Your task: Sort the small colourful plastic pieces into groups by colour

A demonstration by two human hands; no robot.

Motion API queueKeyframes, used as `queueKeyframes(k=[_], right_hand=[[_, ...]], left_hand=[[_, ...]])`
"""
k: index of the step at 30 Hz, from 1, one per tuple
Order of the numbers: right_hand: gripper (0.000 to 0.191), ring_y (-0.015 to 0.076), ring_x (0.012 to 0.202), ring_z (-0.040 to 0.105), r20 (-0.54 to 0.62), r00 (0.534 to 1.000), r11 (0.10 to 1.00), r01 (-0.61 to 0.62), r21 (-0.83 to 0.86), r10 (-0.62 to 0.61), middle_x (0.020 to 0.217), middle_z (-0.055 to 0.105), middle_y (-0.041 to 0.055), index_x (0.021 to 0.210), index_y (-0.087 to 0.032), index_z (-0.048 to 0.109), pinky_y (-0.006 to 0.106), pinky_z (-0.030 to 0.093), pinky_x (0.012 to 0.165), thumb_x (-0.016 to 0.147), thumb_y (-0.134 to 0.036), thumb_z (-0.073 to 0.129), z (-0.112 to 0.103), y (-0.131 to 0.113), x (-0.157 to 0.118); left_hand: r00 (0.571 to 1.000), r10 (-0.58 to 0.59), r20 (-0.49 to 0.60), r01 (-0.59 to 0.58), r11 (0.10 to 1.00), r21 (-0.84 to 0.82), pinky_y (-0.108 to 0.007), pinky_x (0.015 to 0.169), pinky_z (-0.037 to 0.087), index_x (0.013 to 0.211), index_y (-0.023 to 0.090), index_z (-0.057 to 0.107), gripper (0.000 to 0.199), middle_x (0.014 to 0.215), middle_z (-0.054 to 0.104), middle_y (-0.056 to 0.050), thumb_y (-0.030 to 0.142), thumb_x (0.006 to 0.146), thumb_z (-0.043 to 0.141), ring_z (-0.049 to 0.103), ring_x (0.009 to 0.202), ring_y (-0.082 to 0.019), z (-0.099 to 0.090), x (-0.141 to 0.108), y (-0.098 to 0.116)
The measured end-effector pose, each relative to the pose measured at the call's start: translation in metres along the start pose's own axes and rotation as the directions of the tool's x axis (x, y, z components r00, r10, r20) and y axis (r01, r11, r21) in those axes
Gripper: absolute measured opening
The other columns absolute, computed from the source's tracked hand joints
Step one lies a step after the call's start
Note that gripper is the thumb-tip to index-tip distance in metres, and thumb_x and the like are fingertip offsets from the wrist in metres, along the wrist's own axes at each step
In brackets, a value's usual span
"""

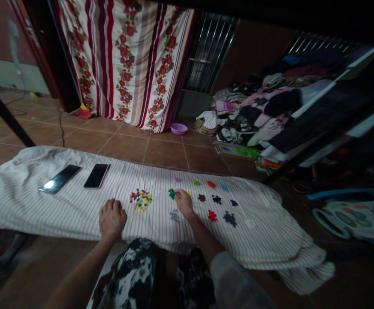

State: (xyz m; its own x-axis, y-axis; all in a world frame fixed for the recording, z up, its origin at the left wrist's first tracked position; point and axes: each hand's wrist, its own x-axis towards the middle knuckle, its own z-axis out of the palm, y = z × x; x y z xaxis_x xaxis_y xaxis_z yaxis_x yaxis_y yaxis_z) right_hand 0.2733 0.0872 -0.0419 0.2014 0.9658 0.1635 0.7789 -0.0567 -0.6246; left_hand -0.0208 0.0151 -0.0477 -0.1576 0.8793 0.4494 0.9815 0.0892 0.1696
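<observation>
My right hand (184, 201) reaches over the striped cloth with its fingers pinched at the edge of a small green pile (172, 193). Whatever lies between the fingertips is too small to make out. My left hand (112, 218) rests on the cloth with its fingers curled under, left of a heap of small mixed-colour pieces (140, 199). Around my right hand lie little single-colour piles: grey (174, 215), pink (177, 179), dark red (201, 197) and bright red (212, 215). A yellow pile (188, 194) is partly hidden behind the hand.
Two phones (97, 176) lie on the left of the striped cloth (77, 214). More piles, such as black (217, 199) and dark grey (230, 218), sit to the right. Beyond are a purple basin (179, 128), a floral curtain (125, 64) and heaped clothes (254, 107).
</observation>
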Motion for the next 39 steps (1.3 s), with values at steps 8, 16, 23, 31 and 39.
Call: queueKeyframes(k=[8, 16, 23, 31, 39], right_hand=[[0.027, 0.0131, 0.081, 0.062, 0.007, 1.000, 0.995, 0.020, -0.094, -0.019, 0.093, 0.068, 0.0026, 0.091, -0.023, 0.071, 0.023, 0.046, 0.078, 0.079, -0.008, 0.051, 0.005, -0.006, 0.002], [0.028, 0.0149, 0.088, 0.061, 0.030, 0.999, 0.989, 0.024, -0.146, -0.020, 0.098, 0.066, 0.0054, 0.095, -0.021, 0.072, 0.024, 0.044, 0.079, 0.081, -0.008, 0.052, 0.006, -0.011, 0.003], [0.029, 0.0152, 0.088, 0.062, 0.036, 0.999, 0.994, 0.020, -0.111, -0.016, 0.098, 0.066, 0.0053, 0.093, -0.022, 0.072, 0.024, 0.045, 0.079, 0.079, -0.007, 0.051, 0.006, -0.011, 0.002], [0.028, 0.0144, 0.085, 0.060, 0.001, 0.999, 0.996, 0.050, -0.076, -0.050, 0.094, 0.066, 0.0036, 0.090, -0.022, 0.071, 0.025, 0.046, 0.082, 0.077, -0.006, 0.052, 0.009, -0.007, 0.002], [0.028, 0.0144, 0.089, 0.061, 0.001, 0.998, 0.995, 0.064, -0.072, -0.064, 0.095, 0.066, 0.0048, 0.092, -0.020, 0.071, 0.024, 0.047, 0.082, 0.077, -0.006, 0.052, 0.012, -0.006, 0.002]], left_hand=[[1.000, -0.002, -0.012, 0.002, 1.000, 0.005, -0.040, 0.094, 0.039, 0.099, 0.014, 0.062, 0.023, 0.116, 0.063, -0.014, 0.019, 0.082, 0.047, 0.053, 0.114, -0.028, 0.001, -0.001, 0.000], [1.000, -0.006, -0.006, 0.006, 1.000, -0.017, -0.041, 0.095, 0.039, 0.101, 0.013, 0.061, 0.024, 0.117, 0.061, -0.016, 0.018, 0.083, 0.046, 0.051, 0.116, -0.028, 0.000, -0.001, 0.001], [1.000, -0.021, 0.006, 0.021, 0.999, -0.044, -0.043, 0.097, 0.039, 0.103, 0.012, 0.062, 0.027, 0.119, 0.061, -0.017, 0.019, 0.083, 0.045, 0.050, 0.117, -0.029, 0.001, -0.001, 0.000], [1.000, -0.018, 0.007, 0.019, 0.998, -0.064, -0.044, 0.097, 0.038, 0.103, 0.013, 0.062, 0.027, 0.119, 0.061, -0.017, 0.018, 0.082, 0.046, 0.049, 0.118, -0.029, 0.000, -0.001, 0.000], [1.000, -0.018, 0.023, 0.019, 0.999, -0.048, -0.042, 0.094, 0.039, 0.100, 0.013, 0.062, 0.025, 0.118, 0.061, -0.016, 0.019, 0.082, 0.045, 0.050, 0.115, -0.029, -0.003, 0.000, 0.001]])
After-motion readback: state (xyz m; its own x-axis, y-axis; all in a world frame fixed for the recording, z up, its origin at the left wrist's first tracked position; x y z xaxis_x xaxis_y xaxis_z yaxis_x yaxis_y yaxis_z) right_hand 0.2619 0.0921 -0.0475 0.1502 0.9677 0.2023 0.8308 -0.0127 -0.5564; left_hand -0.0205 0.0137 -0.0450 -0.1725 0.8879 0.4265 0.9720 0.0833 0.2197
